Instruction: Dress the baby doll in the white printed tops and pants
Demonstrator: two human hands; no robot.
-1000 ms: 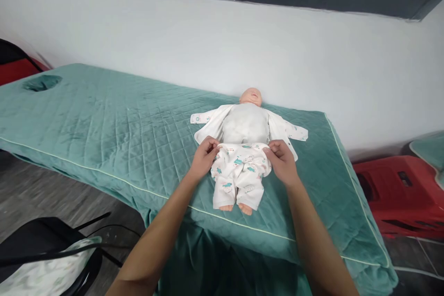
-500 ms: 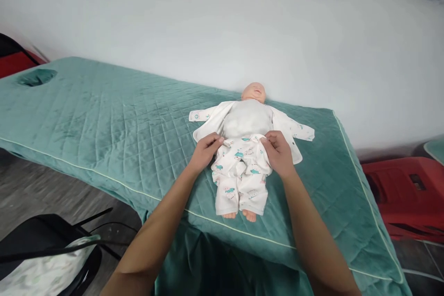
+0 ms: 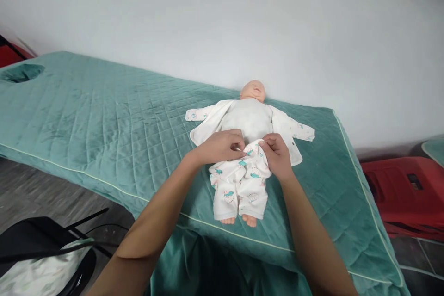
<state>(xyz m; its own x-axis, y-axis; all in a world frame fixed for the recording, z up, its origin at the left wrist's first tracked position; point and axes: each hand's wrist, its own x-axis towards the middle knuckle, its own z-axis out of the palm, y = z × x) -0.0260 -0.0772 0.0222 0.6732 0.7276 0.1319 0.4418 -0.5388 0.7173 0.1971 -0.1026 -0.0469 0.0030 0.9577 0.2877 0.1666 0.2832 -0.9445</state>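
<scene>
A baby doll (image 3: 249, 118) lies on its back on a green quilted bed (image 3: 114, 120), head toward the wall. It wears an open white jacket (image 3: 205, 126) spread to both sides and white printed trousers (image 3: 239, 187). My left hand (image 3: 222, 147) pinches the trousers' waistband near the middle of the doll's belly. On the right side of that waistband my right hand (image 3: 277, 157) grips the cloth, fingers closed. The two hands are close together at the doll's waist.
The bed runs along a white wall and has a face hole (image 3: 21, 73) at its far left end. A red plastic object (image 3: 402, 194) stands on the floor at right. A black chair with patterned cloth (image 3: 38, 268) is at lower left.
My left hand has moved right along the waistband from the doll's left hip to its belly. The waistband is now bunched between both hands. The view tilted down slightly.
</scene>
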